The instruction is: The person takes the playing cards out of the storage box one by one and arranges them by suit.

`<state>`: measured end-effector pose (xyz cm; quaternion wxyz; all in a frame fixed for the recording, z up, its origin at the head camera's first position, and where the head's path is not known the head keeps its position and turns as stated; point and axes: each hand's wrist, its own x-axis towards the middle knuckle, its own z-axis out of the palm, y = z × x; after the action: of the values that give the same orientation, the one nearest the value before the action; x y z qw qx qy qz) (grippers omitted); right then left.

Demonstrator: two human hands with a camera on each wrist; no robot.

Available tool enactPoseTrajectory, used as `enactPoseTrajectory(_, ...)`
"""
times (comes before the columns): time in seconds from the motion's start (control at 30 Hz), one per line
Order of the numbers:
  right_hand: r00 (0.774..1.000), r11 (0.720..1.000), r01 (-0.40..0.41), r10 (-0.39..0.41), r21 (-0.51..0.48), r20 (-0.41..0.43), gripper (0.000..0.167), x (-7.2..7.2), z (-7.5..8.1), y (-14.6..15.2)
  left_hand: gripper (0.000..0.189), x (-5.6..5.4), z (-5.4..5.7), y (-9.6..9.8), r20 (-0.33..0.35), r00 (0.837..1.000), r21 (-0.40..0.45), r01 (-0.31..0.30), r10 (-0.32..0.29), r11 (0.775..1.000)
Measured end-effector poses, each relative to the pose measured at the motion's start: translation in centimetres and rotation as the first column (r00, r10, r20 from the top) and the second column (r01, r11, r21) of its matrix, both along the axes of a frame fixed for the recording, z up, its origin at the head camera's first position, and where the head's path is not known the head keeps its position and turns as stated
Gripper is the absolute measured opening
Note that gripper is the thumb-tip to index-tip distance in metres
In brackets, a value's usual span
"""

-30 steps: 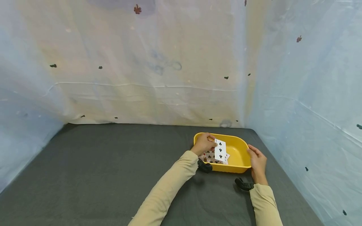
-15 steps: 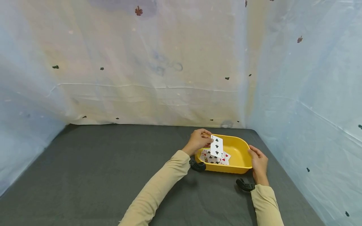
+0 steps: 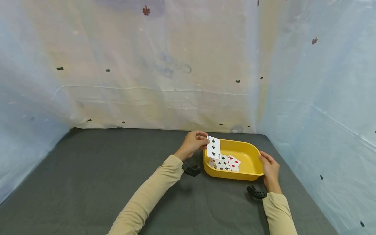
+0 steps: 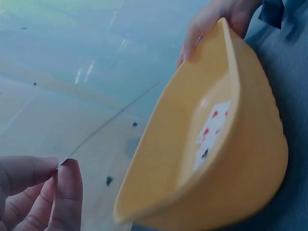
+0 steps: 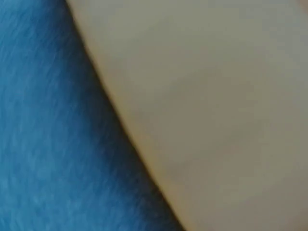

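Observation:
My left hand pinches a three of clubs playing card by its upper left corner, over the left end of a yellow plastic tub. In the left wrist view the card shows edge-on between thumb and fingers. Several playing cards lie face up inside the tub, black and red suits overlapping at its left side. My right hand grips the tub's right rim, thumb on the inner side. The right wrist view is filled by a blurred pale surface.
A dark grey cloth covers the table under the tub. Pale patterned sheeting hangs at the back and both sides, close behind the tub and near the right hand. Black wrist-worn devices sit below both hands.
My left hand has drawn the three of clubs leftward and slightly up, from above the cards to the tub's left end, uncovering more of them. The right hand stays on the rim.

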<state>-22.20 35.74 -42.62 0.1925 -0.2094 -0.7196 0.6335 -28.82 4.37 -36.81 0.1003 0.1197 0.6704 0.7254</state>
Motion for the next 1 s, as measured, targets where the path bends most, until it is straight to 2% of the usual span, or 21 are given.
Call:
enactPoseTrajectory(0.17,0.999,0.997,-0.025,0.027,-0.071,0.027,0.045,0.0,0.2,0.1,0.026,-0.5,-0.4,-2.4,-0.015,1.000,-0.003,-0.028,0.028,1.000)
enactPoseTrajectory(0.47,0.998,0.997,-0.061,0.062,-0.056,0.001,0.043,-0.3,1.4,0.8,0.027,-0.7,-0.4,-7.1,-0.036,0.997,0.028,-0.067,0.068,0.997)
enactPoseTrajectory(0.63,0.999,0.998,-0.045,0.045,0.045,0.009,0.044,-0.7,1.2,0.8,0.028,-0.5,-0.5,-9.8,-0.039,0.995,0.067,-0.089,0.092,0.994)
enactPoseTrajectory(0.83,0.999,0.984,-0.007,-0.002,0.178,0.052,0.039,-0.8,0.7,0.6,0.032,-0.1,-0.7,-12.4,-0.035,0.992,0.066,-0.118,0.120,0.991)
enactPoseTrajectory(1.0,0.997,0.976,0.004,-0.020,0.217,0.069,0.039,-1.0,0.4,0.5,0.033,0.2,-0.8,-14.3,-0.030,0.990,0.049,-0.137,0.139,0.989)
